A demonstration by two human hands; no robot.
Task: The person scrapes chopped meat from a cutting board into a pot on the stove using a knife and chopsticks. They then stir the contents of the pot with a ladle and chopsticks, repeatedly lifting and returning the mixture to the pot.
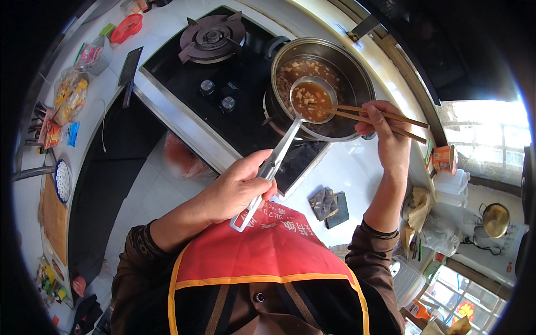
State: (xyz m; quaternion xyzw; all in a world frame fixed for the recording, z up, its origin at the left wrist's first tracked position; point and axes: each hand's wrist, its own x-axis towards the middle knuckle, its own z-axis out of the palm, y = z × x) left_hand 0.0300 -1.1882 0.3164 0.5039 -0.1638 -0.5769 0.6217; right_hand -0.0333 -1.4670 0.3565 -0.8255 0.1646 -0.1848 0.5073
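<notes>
My left hand point(247, 182) grips the handle of a metal ladle point(274, 161). The ladle's bowl, full of brown broth with pale diced pieces point(308, 98), is over a deep stainless steel pot point(365, 79). More broth with small pieces lies in the pot beneath. My right hand point(385, 125) holds a pair of wooden chopsticks point(356, 113), their tips in the ladle's bowl. The pot stands on the right burner of a black glass gas stove point(247, 88), its far handle wrapped in dark material.
An unused burner point(213, 37) is at the stove's left. A cleaver point(130, 69) lies on the counter's left edge, near a red plastic dish point(127, 28) and bagged food point(71, 94). Folded cloths point(328, 205) lie right of the stove. A paper cup point(444, 160) and plastic jug point(451, 184) stand farther right.
</notes>
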